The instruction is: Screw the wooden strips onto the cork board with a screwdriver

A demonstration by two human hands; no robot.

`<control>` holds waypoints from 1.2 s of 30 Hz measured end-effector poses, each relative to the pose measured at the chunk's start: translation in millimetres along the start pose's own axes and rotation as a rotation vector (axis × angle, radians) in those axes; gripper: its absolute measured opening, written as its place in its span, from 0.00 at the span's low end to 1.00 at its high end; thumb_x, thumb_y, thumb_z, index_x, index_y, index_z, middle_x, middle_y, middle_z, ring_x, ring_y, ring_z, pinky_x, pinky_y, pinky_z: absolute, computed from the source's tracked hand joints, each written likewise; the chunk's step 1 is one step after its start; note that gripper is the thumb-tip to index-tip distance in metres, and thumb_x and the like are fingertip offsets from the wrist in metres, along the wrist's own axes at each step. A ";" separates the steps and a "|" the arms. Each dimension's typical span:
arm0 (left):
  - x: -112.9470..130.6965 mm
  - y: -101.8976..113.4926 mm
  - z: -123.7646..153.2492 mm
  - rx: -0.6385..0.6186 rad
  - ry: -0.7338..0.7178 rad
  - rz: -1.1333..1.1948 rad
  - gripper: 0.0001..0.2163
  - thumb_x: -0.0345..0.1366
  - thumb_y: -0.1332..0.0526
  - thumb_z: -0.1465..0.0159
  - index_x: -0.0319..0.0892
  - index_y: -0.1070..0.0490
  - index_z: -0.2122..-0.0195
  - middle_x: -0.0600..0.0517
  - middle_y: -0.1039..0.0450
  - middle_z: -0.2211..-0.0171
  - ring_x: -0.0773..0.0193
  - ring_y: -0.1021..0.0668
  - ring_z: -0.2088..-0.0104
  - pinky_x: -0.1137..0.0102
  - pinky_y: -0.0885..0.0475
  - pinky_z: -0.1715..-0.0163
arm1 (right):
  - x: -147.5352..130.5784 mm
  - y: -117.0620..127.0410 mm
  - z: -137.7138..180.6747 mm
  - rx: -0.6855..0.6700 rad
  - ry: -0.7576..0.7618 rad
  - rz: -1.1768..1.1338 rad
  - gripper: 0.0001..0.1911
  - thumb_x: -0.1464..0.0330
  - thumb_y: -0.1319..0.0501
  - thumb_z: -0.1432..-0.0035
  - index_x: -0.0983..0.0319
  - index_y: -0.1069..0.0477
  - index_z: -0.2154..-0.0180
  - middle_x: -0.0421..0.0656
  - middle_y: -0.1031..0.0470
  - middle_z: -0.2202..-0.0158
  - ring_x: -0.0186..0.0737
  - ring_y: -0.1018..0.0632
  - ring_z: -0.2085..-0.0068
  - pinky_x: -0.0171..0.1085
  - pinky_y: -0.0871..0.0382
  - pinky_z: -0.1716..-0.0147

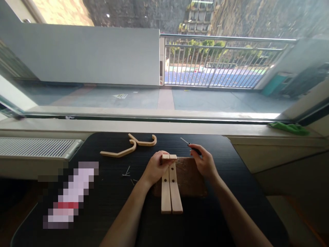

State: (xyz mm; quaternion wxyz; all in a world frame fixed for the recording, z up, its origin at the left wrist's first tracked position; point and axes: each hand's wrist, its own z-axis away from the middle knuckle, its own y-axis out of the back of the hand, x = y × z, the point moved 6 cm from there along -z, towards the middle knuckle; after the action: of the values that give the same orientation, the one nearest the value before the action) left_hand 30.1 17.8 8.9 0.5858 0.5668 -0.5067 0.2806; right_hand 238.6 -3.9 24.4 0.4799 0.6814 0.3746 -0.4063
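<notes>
Two pale wooden slats (171, 190) lie side by side on a brown board (191, 178), joined at their far end by a short crosspiece. My left hand (155, 168) is closed round that far end of the slats. My right hand (204, 163) grips a small screwdriver (191, 146) with a black handle, its thin metal shaft pointing away to the left, just right of the crosspiece.
Two curved wooden pieces (128, 148) lie at the back of the black table (108, 206). Several small screws or nails (126, 172) lie left of my left hand. A blurred-out object (70, 195) lies at the left. A window sill and radiator grille run behind the table.
</notes>
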 end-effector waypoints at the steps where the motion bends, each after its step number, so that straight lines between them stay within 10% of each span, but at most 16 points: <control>1: 0.6 0.0 0.3 -0.003 0.007 -0.003 0.05 0.36 0.36 0.41 0.41 0.28 0.65 0.50 0.24 0.66 0.61 0.24 0.63 0.70 0.29 0.64 | 1.9 -3.6 0.4 -0.007 -0.003 0.000 0.14 0.62 0.41 0.42 0.60 0.25 0.57 0.46 0.21 0.62 0.45 0.22 0.61 0.46 0.30 0.56; 9: 3.1 6.0 4.2 -0.029 -0.004 0.016 0.15 0.27 0.46 0.44 0.42 0.28 0.57 0.49 0.23 0.60 0.59 0.23 0.58 0.67 0.28 0.58 | 13.9 -8.6 5.8 -0.056 -0.050 -0.024 0.14 0.62 0.43 0.42 0.60 0.25 0.57 0.44 0.21 0.65 0.45 0.22 0.64 0.43 0.29 0.59; 25: 13.7 39.8 4.0 0.339 -0.090 -0.052 0.09 0.39 0.42 0.33 0.41 0.25 0.62 0.50 0.20 0.66 0.61 0.19 0.63 0.69 0.25 0.59 | 13.4 -6.7 4.2 -0.040 -0.048 -0.031 0.14 0.61 0.42 0.43 0.60 0.25 0.58 0.44 0.22 0.67 0.45 0.22 0.65 0.44 0.29 0.60; 36: 27.3 97.5 30.3 0.465 -0.037 -0.105 0.18 0.46 0.45 0.32 0.39 0.22 0.69 0.47 0.19 0.69 0.60 0.19 0.65 0.68 0.25 0.60 | 22.0 -6.4 0.1 -0.010 -0.025 -0.042 0.18 0.58 0.41 0.46 0.61 0.23 0.59 0.45 0.21 0.70 0.45 0.22 0.68 0.43 0.29 0.64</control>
State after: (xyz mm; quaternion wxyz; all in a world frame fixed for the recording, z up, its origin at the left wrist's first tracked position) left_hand -57.3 1.9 66.0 0.4442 0.7170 -0.4089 0.3485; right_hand 241.4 0.3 2.0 0.4794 0.6655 0.3849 -0.4231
